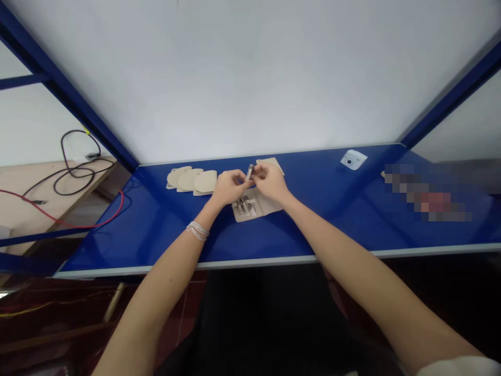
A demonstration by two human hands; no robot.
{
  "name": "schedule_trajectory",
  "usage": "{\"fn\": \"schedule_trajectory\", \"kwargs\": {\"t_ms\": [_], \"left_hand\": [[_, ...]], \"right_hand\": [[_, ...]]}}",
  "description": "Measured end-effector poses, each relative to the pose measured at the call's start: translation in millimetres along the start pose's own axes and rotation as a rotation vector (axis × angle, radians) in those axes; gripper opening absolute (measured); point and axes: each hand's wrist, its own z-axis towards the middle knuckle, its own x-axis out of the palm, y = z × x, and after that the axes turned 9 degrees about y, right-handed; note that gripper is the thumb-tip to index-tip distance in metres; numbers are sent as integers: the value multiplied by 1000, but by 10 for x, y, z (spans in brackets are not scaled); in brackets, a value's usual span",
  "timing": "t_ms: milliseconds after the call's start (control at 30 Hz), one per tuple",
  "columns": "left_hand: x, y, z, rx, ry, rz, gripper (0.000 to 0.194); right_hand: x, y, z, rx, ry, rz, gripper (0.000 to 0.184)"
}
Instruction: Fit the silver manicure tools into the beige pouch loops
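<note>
A small silver nail clipper (249, 172) is pinched upright between my two hands. My left hand (230, 187), with braided bracelets at the wrist, closes its thumb and fingers at the clipper's lower part. From the other side, my right hand (271, 180) grips it with thumb and fingertips. Right below lies an open beige manicure case (263, 207) with several metal tools (244, 206) in its slots; my hands and wrist hide part of it. Behind my right hand, a beige flap or case (276, 164) shows partly.
Several closed beige cases (194, 180) overlap in a row to the left on the blue table (309, 219). A white card with a camera picture (354, 160) lies at the back right. A blurred-out patch (430, 196) covers the right end. Black cable (68, 169) and red cable (88, 225) run at left.
</note>
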Motion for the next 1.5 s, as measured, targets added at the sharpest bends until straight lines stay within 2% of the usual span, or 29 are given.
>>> {"fn": "schedule_trajectory", "kwargs": {"t_ms": [500, 700, 867, 967, 1067, 1267, 1400, 1500], "left_hand": [[50, 35, -9, 86, 36, 15, 26], [43, 32, -19, 150, -54, 115, 24], [2, 12, -11, 328, -182, 180, 25], [-7, -8, -11, 427, -218, 192, 16], [-3, -29, -20, 470, -242, 195, 13], [-15, -53, -25, 427, -343, 159, 13], [-50, -25, 11, 300, -427, 139, 17], [-90, -11, 30, 173, -427, 97, 22]], "right_hand": [[-70, 3, 11, 50, -21, -119, 17], [-74, -10, 16, 47, -6, -125, 19], [-43, -68, 38, 89, 68, -14, 23], [-25, -86, 40, 91, 99, 21, 22], [-26, -57, 24, 90, 129, 18, 16], [-33, 48, -29, 121, 187, 6, 11], [2, 80, -69, 93, 252, 5, 15], [30, 112, -100, 75, 290, 43, 18]]}}
